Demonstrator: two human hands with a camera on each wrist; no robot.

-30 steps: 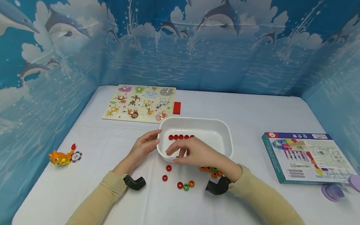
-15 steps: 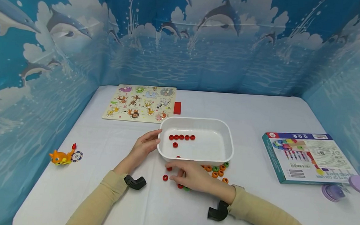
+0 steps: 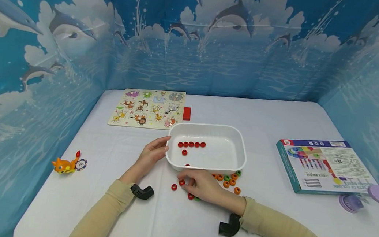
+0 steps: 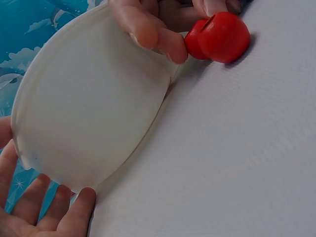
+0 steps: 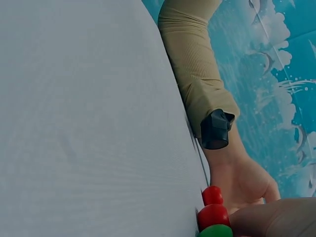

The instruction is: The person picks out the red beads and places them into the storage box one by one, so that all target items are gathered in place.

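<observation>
My left hand (image 3: 149, 156) rests with extended fingers against the left end of a white tray (image 3: 242, 151). Just in front of the tray, the thumb and index finger of my right hand (image 3: 206, 187) pinch a red bead (image 3: 182, 183). Seen from the left wrist, that bead (image 4: 196, 42) is partly hidden behind another red bead (image 4: 227, 37). Inside the tray a row of red beads (image 3: 191, 144) lies near the back, with a single red bead (image 3: 184, 152) below it and one more half hidden by the front wall.
Orange beads (image 3: 226, 184) and green beads (image 3: 226, 177) lie along the tray's front right. Behind it are an animal puzzle board (image 3: 148, 108) and a red block (image 3: 187, 113). A toy box (image 3: 326, 166) and purple-lidded container (image 3: 352, 202) stand right; an orange toy (image 3: 64, 166) sits left.
My right hand has come out of the tray toward me and down to the loose beads. It now pinches a red bead, which has shifted slightly right and nearer. The left hand stays put.
</observation>
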